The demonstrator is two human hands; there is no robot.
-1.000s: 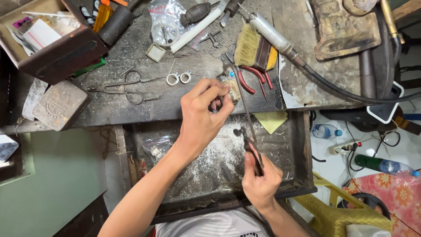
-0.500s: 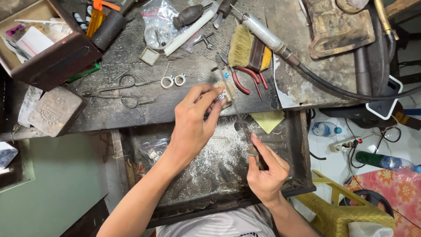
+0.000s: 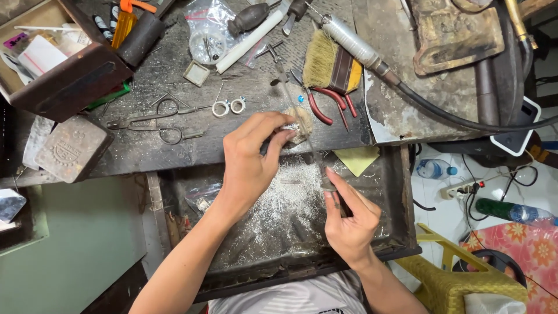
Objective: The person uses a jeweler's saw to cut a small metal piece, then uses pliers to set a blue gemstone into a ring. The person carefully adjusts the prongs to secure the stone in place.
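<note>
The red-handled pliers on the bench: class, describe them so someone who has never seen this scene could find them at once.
Start at the dark, scuffed workbench and find the flat brush with pale bristles near its middle. The pliers lie just below it, above the right hand. Their red handles set them apart from the bare grey metal scissors further left.

Two small rings (image 3: 228, 107) (side by side), one brush (image 3: 328, 65), two bottles (image 3: 435, 169).

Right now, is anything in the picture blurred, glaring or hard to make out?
Head view: even light, soft shadows, edges slightly bowed. The thin tool blurs along its length; the piece in the left hand is mostly hidden; the right hand is sharp; metal filings glint pale.
</note>
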